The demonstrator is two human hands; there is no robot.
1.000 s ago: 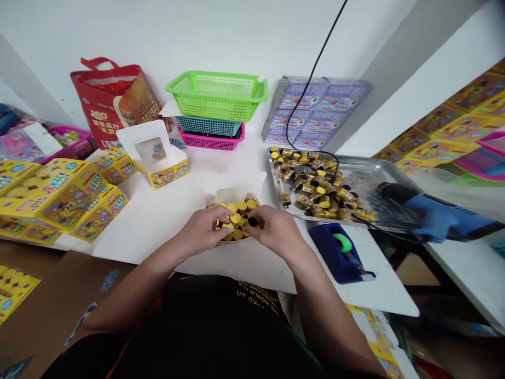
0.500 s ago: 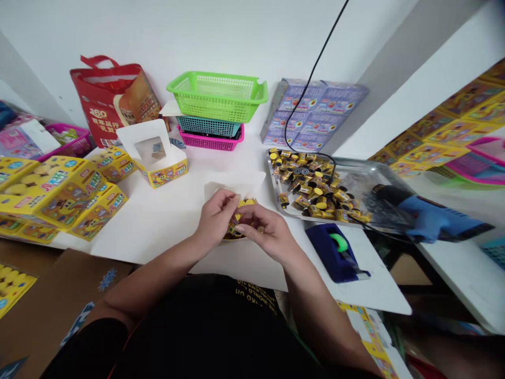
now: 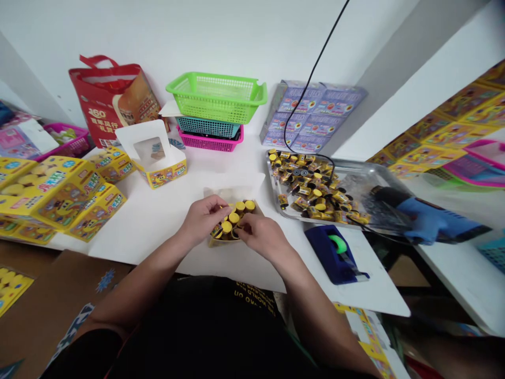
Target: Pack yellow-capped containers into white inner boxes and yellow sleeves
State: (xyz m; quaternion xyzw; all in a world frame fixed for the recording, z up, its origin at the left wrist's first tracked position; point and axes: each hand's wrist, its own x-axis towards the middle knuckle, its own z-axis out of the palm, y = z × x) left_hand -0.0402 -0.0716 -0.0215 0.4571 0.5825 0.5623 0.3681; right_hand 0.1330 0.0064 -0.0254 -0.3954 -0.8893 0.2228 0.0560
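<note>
In front of me stands an open carton (image 3: 221, 242) filled with small canisters, their round yellow caps (image 3: 226, 227) facing up. My left hand (image 3: 203, 220) is over the carton's left side, thumb and forefinger drawn together beside the caps; what lies between them, if anything, is hidden. At the right side, my right hand (image 3: 263, 235) has its fingers closed on a small canister (image 3: 239, 230) in the front part of the carton. The carton's raised flap (image 3: 252, 184) stands behind the hands.
A metal tray (image 3: 284, 213) to the right holds loose canisters and a blue heat gun (image 3: 434, 216). Nearer sits a tape dispenser (image 3: 329, 258). Yellow boxes (image 3: 67, 195) are stacked left, beside an open window box (image 3: 165, 171). Stacked baskets (image 3: 216, 100) and purple boxes (image 3: 311, 113) line the wall.
My hands have moved apart, the left one to the left, uncovering more yellow caps in the carton. The right hand has dropped slightly, its fingers down among the canisters.
</note>
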